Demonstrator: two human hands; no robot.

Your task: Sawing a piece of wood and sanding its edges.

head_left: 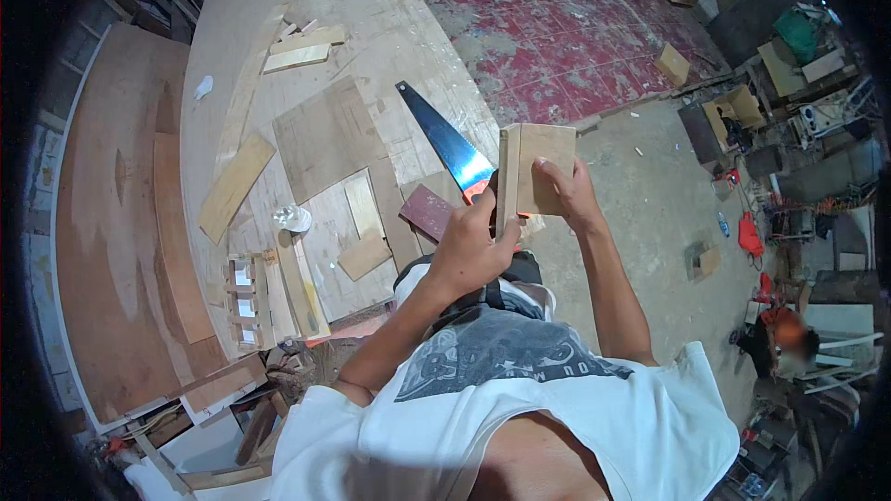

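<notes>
Held up in front of my body is a box-like wooden piece (546,144), with a broad pale face and a narrow strip along its left edge. My left hand (471,246) grips its lower left edge, thumb against the strip. Around its right side wraps my right hand (570,190), the thumb lying on the broad face. Just left of the piece, a handsaw (450,144) with a shiny blade lies on the table; its orange handle is partly hidden behind my left hand. A dark red board (428,211) lies beside that hand.
The plywood-topped table (343,0) carries a square board (329,137), several wood strips (236,187), a clear jar (292,218) and a small slotted wooden frame (245,301). A large brown panel (116,223) leans at left. Boxes and clutter (738,116) line the floor at right.
</notes>
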